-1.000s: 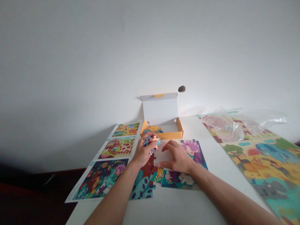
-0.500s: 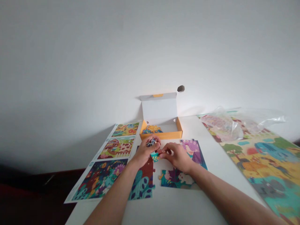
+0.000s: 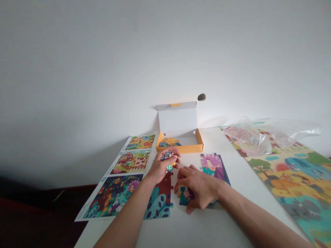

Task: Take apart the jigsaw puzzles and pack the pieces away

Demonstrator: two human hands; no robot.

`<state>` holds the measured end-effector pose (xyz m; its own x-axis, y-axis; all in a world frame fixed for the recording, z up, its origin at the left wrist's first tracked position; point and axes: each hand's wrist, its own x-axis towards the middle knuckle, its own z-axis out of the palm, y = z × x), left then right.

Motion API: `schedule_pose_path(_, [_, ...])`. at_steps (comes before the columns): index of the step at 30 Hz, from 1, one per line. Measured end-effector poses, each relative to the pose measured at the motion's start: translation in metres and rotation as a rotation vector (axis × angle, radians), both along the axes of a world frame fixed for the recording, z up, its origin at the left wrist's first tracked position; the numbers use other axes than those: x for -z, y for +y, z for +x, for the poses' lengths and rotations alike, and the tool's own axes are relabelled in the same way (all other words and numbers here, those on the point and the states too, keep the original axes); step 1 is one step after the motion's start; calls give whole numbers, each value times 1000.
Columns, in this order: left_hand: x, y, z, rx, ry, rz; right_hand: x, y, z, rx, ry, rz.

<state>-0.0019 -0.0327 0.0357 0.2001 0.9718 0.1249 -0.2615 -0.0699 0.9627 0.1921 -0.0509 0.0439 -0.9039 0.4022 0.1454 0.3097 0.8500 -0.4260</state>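
My left hand (image 3: 160, 167) is closed around several jigsaw puzzle pieces (image 3: 169, 167), dark, teal and yellow, above the table. Below it lies a joined puzzle section (image 3: 159, 205) in reddish brown and teal with dark leaf shapes, partly hidden by my forearm. Palm down, my right hand (image 3: 199, 186) hovers over or rests on a second puzzle section (image 3: 184, 197); I cannot tell if it touches. Its fingers are apart and curved, and no piece shows in them. Behind that hand, the section's purple and pink part (image 3: 212, 163) shows.
A yellow box (image 3: 181, 148) with its lid up holds loose pieces (image 3: 169, 142) against the wall. At left lies a sheet with three printed pictures (image 3: 113, 196). A finished-looking animal puzzle (image 3: 297, 186) lies at right, with clear plastic bags (image 3: 261, 141) on its far end.
My right hand has left the pieces by my left hand and moved down over the right puzzle section, its fingers spreading. The left hand still holds its pieces; the view has shifted slightly.
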Motion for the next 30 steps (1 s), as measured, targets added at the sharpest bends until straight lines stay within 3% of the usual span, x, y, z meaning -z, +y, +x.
schedule_pose_path(18, [0, 1, 1, -14, 134, 8, 4, -2, -4, 44, 57, -10])
schedule_pose_path(30, [4, 3, -1, -44, 180, 32, 13, 6, -6, 267, 87, 19])
